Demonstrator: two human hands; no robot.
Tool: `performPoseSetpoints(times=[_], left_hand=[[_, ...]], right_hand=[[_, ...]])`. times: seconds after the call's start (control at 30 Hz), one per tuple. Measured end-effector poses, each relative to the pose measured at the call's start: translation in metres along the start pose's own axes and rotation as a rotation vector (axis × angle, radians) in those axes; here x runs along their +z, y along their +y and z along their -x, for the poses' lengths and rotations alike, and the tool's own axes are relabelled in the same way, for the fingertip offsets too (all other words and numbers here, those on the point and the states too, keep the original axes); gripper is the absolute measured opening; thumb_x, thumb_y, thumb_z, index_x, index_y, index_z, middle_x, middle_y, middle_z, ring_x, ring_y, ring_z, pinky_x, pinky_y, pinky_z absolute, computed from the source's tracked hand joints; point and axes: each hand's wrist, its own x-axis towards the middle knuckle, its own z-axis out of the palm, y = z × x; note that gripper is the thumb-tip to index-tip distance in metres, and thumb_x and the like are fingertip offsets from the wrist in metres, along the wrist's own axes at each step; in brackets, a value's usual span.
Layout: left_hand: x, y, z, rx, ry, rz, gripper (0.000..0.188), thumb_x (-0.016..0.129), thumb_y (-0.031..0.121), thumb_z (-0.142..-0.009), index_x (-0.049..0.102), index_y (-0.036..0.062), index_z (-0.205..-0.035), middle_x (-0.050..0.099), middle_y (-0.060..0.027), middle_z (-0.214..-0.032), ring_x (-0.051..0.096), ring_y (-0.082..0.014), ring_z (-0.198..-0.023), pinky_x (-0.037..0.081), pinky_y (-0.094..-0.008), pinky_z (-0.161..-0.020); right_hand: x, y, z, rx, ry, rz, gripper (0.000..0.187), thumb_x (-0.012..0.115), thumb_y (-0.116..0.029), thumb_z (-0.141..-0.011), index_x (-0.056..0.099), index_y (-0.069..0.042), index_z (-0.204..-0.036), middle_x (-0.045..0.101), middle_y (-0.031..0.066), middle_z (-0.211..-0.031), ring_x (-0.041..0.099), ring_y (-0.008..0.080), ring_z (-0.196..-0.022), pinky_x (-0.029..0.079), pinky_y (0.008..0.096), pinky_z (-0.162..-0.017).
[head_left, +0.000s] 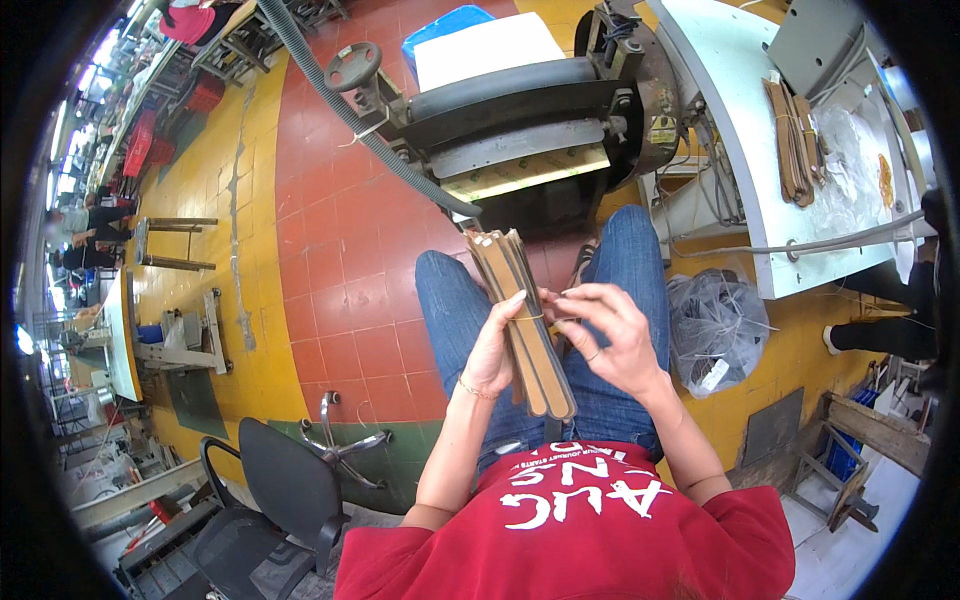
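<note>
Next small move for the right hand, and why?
Probably hook the thin yellow band with the right hand: it seems to cross the brown strips, that hand is close by, and the left hand supports them.

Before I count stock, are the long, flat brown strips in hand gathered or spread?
Gathered: the strips lie together in the left hand, a thin yellow band across them.

Strip bundle [533, 350] over lap [606, 410] — machine [515, 110] ahead, table [740, 125] at right, chair [288, 475] at left
</note>
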Motion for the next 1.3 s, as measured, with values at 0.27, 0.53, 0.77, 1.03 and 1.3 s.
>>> performPoseSetpoints(times=[0.27, 0.53, 0.77, 1.03, 1.3], left_hand=[[0.001, -0.005, -0.005, 0.016, 0.018, -0.032, 0.026, 0.057, 0.024, -0.092, 0.056, 0.004, -0.109, 0.061, -0.0049, -0.102, 0.059, -0.0114, -0.094, 0.05, -0.0268, -0.081], [0.005, 0.0, -0.01, 0.074, -0.029, 0.107, 0.022, 0.055, 0.026, -0.09, 0.055, 0.0064, -0.1, 0.061, -0.0052, -0.088, 0.06, -0.0215, -0.09, 0.049, -0.0354, -0.084], [-0.014, 0.015, -0.029, 0.311, 0.172, 0.385, 0.017, 0.059, 0.026, -0.087, 0.052, 0.0111, -0.09, 0.052, -0.0016, -0.075, 0.055, -0.0162, -0.072, 0.049, -0.0375, -0.076], [-0.031, 0.036, -0.016, 0.68, 0.301, 0.253, 0.018, 0.06, 0.026, -0.087, 0.05, 0.0114, -0.09, 0.047, -0.0013, -0.079, 0.048, -0.0143, -0.074, 0.046, -0.0358, -0.074], [-0.013, 0.013, 0.0, 0.624, 0.295, 0.299, 0.015, 0.058, 0.025, -0.088, 0.049, 0.0125, -0.091, 0.048, -0.0019, -0.079, 0.049, -0.0153, -0.076, 0.046, -0.0343, -0.074]], right_hand=[[0.009, -0.001, -0.006, -0.327, -0.076, 0.438, 0.027, 0.065, -0.009, -0.074, 0.064, -0.007, -0.1, 0.062, 0.0054, -0.094, 0.061, 0.0187, -0.085, 0.045, 0.0326, -0.076], [-0.002, -0.011, 0.002, 0.058, -0.226, -0.593, 0.01, 0.054, -0.012, -0.087, 0.053, -0.004, -0.082, 0.051, 0.006, -0.078, 0.054, 0.0178, -0.076, 0.041, 0.0276, -0.073], [-0.035, -0.012, 0.016, 0.32, -0.538, -0.579, 0.02, 0.059, -0.013, -0.086, 0.05, -0.002, -0.071, 0.046, 0.0036, -0.063, 0.044, 0.0111, -0.059, 0.038, 0.0277, -0.054], [-0.132, 0.008, -0.038, 0.126, 0.174, 0.387, 0.012, 0.068, -0.01, -0.077, 0.06, -0.001, -0.074, 0.056, 0.0107, -0.077, 0.055, 0.0273, -0.076, 0.044, 0.037, -0.069], [-0.163, 0.094, -0.101, 0.307, 0.51, 0.897, 0.013, 0.071, -0.016, -0.077, 0.066, -0.005, -0.081, 0.054, 0.0129, -0.091, 0.055, 0.03, -0.09, 0.045, 0.0394, -0.079]])
